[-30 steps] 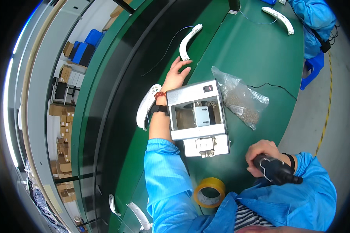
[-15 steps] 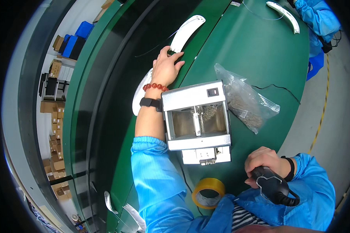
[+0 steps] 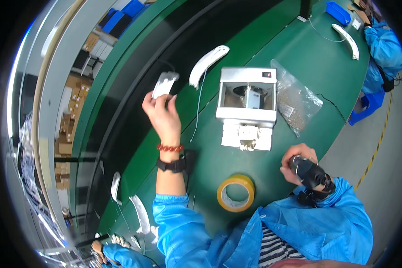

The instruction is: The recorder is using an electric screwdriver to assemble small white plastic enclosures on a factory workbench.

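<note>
My left hand (image 3: 163, 117), wearing a red bead bracelet and a black strap, pinches the near end of a white curved plastic piece (image 3: 166, 82) over the dark belt. To its right lies a longer white curved plastic part (image 3: 207, 64), a thin cable trailing from it. My right hand (image 3: 299, 161) is wrapped round a black power screwdriver (image 3: 309, 172) with a wire hanging hook, at the table's right edge. Between the hands stands a silver screw feeder (image 3: 245, 114) with a clear window. The screwdriver's tip is hidden.
A clear bag of small screws (image 3: 295, 100) lies against the feeder's right side. Nearer me is a yellow tape roll (image 3: 236, 193). More white curved parts (image 3: 140, 214) lie at near left. Co-workers in blue sleeves (image 3: 386, 49) are at far right and near left; a blue bin (image 3: 338, 12) sits far right.
My left hand has drawn back toward me and left and now holds a white piece. My right hand keeps the screwdriver. The view has shifted, and a co-worker's arm shows at near left.
</note>
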Demonstrator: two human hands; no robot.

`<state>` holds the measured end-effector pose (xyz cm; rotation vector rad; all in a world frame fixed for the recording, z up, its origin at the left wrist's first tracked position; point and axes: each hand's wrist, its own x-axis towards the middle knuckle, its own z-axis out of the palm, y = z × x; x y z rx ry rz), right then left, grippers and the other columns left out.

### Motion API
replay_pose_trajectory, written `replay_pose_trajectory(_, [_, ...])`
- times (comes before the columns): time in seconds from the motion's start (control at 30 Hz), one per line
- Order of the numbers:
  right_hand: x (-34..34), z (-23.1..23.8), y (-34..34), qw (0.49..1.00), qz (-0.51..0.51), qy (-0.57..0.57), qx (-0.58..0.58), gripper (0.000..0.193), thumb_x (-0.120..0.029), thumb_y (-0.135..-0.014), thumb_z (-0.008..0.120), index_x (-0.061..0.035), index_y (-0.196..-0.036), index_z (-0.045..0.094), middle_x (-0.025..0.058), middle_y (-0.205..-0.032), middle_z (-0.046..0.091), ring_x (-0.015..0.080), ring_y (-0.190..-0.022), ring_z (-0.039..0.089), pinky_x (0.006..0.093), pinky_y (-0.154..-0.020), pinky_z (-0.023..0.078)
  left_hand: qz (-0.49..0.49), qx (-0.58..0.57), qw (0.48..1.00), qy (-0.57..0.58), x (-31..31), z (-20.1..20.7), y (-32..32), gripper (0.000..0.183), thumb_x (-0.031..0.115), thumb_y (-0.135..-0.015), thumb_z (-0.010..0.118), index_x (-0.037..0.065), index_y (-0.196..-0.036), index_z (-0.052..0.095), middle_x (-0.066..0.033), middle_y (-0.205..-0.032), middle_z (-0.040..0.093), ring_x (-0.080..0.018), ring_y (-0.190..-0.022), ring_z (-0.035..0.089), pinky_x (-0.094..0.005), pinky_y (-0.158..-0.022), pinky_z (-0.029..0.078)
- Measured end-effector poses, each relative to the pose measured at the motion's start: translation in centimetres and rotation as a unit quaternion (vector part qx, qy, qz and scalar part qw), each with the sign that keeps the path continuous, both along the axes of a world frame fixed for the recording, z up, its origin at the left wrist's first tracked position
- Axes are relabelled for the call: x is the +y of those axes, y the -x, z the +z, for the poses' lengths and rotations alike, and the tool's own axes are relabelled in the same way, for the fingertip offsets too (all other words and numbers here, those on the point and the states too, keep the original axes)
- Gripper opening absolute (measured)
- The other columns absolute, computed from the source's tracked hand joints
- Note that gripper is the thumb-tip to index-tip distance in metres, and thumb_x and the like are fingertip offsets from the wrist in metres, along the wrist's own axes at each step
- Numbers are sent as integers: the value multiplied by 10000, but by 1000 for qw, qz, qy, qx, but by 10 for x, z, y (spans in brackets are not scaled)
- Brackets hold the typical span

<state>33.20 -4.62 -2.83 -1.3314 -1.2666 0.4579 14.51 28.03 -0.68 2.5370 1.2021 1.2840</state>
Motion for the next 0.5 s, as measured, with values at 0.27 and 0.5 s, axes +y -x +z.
replay_pose_trajectory(0.27, [2, -12, 11, 990, -15, 27, 135, 327, 85, -793, 696, -34, -1049, 530, 17, -873, 560, 95, -791, 563, 239, -701, 456, 75, -134, 956, 248, -93, -12, 118, 89, 58, -901, 663, 10, -969, 633, -60, -914, 627, -132, -818, 605, -278, -749, 502])
replay_pose_trajectory(0.5, [2, 2, 26, 995, -32, 26, 86, 253, 63, -814, 700, -31, -998, 554, 2, -795, 567, 56, -693, 523, 221, -626, 435, 74, -408, 899, 145, -131, 2, 190, 229, -4, -947, 547, 0, -1176, 537, -111, -1127, 574, -200, -949, 604, -305, -862, 495])
